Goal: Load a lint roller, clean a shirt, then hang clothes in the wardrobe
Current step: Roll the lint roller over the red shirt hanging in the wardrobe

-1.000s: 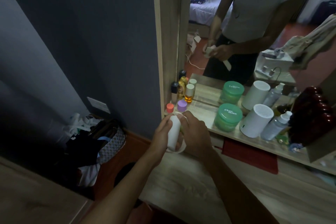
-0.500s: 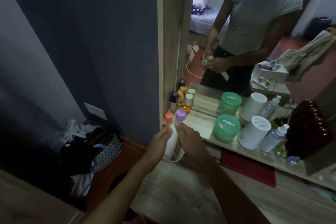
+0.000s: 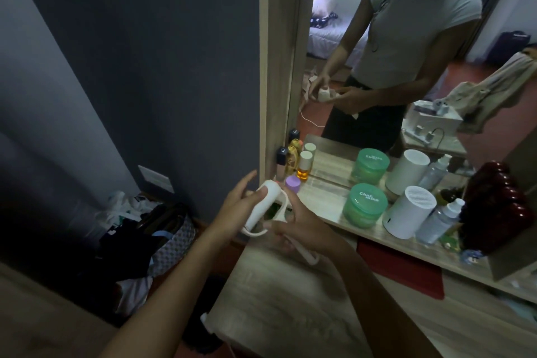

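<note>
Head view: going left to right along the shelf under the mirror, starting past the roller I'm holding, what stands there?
Purple cap → green jar → white cylinder with a perforated top → clear spray bottle → dark red object. The small bottles at the mirror's edge overlap, so I leave them out.

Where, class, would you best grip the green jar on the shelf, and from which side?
Grip the green jar around its wide round lid, from above. The white cylinder stands close on its right and the mirror behind, so the top is the freest approach.
</note>
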`<move>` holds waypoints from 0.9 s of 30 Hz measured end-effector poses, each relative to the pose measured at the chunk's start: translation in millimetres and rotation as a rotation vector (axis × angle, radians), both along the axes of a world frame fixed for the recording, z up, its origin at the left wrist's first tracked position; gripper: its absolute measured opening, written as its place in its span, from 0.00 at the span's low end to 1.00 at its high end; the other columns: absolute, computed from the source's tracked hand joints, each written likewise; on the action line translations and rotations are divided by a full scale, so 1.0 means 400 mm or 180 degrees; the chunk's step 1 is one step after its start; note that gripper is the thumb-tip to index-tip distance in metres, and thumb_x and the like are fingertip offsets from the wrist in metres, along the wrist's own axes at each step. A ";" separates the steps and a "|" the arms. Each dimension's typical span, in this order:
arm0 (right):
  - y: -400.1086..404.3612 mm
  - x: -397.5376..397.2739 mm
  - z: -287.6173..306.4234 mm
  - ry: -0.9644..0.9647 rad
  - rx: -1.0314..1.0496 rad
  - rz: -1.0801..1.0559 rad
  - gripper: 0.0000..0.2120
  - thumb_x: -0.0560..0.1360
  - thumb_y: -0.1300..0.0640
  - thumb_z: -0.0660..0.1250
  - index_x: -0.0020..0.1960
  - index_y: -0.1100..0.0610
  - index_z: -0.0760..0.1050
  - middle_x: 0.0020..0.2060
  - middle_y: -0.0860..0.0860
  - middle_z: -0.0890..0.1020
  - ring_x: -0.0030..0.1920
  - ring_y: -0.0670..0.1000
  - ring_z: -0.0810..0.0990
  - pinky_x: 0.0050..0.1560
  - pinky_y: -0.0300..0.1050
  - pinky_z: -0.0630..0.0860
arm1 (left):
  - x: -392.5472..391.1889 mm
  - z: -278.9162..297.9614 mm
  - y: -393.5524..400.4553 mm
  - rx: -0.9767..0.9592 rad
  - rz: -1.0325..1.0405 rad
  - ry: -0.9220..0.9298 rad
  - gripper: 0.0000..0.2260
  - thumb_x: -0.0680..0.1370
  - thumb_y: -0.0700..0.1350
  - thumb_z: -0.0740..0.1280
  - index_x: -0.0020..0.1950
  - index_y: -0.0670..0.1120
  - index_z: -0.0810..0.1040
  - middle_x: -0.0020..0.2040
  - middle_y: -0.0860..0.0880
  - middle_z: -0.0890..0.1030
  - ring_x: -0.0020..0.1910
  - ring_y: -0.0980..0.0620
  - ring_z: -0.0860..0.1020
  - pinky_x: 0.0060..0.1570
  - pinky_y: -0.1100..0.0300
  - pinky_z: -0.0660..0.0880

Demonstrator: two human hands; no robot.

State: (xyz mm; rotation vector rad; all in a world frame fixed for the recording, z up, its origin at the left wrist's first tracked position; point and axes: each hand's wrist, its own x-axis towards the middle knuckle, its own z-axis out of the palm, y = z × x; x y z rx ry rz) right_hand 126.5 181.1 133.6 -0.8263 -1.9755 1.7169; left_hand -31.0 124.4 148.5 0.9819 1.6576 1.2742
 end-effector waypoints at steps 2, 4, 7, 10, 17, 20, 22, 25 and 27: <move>-0.008 0.013 0.008 -0.0398 0.0287 0.0107 0.30 0.70 0.54 0.75 0.66 0.42 0.64 0.51 0.38 0.78 0.47 0.36 0.79 0.43 0.30 0.74 | -0.027 0.021 -0.008 -0.0011 0.0117 0.0495 0.24 0.77 0.55 0.65 0.72 0.58 0.65 0.56 0.50 0.76 0.54 0.51 0.78 0.54 0.54 0.76; -0.017 0.008 0.009 -0.0676 0.0653 0.0124 0.18 0.72 0.53 0.72 0.60 0.45 0.73 0.47 0.38 0.79 0.46 0.36 0.79 0.44 0.32 0.73 | -0.043 0.045 -0.017 0.0268 0.0357 0.0631 0.23 0.77 0.54 0.66 0.71 0.56 0.68 0.54 0.51 0.78 0.53 0.53 0.78 0.50 0.59 0.76; -0.033 -0.025 0.016 -0.0469 0.0878 -0.0447 0.06 0.77 0.52 0.67 0.52 0.51 0.80 0.42 0.43 0.82 0.43 0.37 0.80 0.42 0.34 0.73 | -0.052 0.081 -0.039 0.0965 0.0878 0.0206 0.16 0.79 0.49 0.63 0.68 0.52 0.72 0.54 0.52 0.79 0.53 0.56 0.78 0.51 0.61 0.76; -0.048 -0.080 0.037 -0.0235 0.0994 -0.0808 0.08 0.79 0.49 0.64 0.51 0.53 0.76 0.39 0.52 0.82 0.36 0.47 0.81 0.38 0.45 0.79 | -0.080 0.091 -0.066 0.1158 0.0996 -0.0123 0.16 0.81 0.51 0.60 0.68 0.51 0.73 0.59 0.50 0.78 0.58 0.57 0.78 0.58 0.60 0.76; -0.089 -0.259 0.075 0.0049 0.1182 -0.0846 0.08 0.78 0.47 0.64 0.50 0.51 0.76 0.40 0.47 0.80 0.40 0.43 0.78 0.39 0.39 0.72 | -0.158 0.100 -0.217 0.1250 0.0609 0.2483 0.25 0.79 0.53 0.62 0.75 0.56 0.62 0.78 0.55 0.57 0.75 0.60 0.58 0.72 0.65 0.59; -0.128 -0.361 0.104 0.0214 0.1159 -0.0781 0.12 0.78 0.46 0.64 0.43 0.53 0.77 0.32 0.47 0.78 0.34 0.43 0.76 0.35 0.40 0.70 | -0.225 0.105 -0.312 0.1007 0.0674 0.3082 0.27 0.79 0.53 0.61 0.77 0.55 0.56 0.79 0.54 0.53 0.76 0.56 0.56 0.73 0.53 0.61; -0.166 -0.430 0.127 0.0338 0.1101 -0.0690 0.13 0.77 0.50 0.65 0.37 0.56 0.75 0.27 0.47 0.74 0.29 0.42 0.71 0.32 0.41 0.66 | -0.281 0.104 -0.381 0.0819 0.1023 0.3333 0.27 0.79 0.53 0.60 0.77 0.53 0.57 0.79 0.51 0.54 0.76 0.53 0.57 0.72 0.50 0.61; -0.230 -0.537 0.143 0.0510 0.0837 -0.0396 0.15 0.76 0.56 0.66 0.33 0.62 0.71 0.26 0.50 0.70 0.28 0.46 0.67 0.31 0.44 0.63 | -0.372 0.093 -0.494 0.0454 0.1640 0.3618 0.25 0.80 0.51 0.60 0.76 0.51 0.60 0.78 0.47 0.56 0.77 0.50 0.56 0.73 0.50 0.59; -0.274 -0.609 0.145 0.0598 0.0725 -0.0155 0.16 0.75 0.58 0.67 0.30 0.60 0.70 0.25 0.51 0.69 0.28 0.47 0.66 0.30 0.45 0.62 | -0.440 0.084 -0.570 0.0159 0.1915 0.3784 0.24 0.80 0.48 0.61 0.76 0.49 0.62 0.77 0.44 0.58 0.75 0.47 0.61 0.71 0.50 0.62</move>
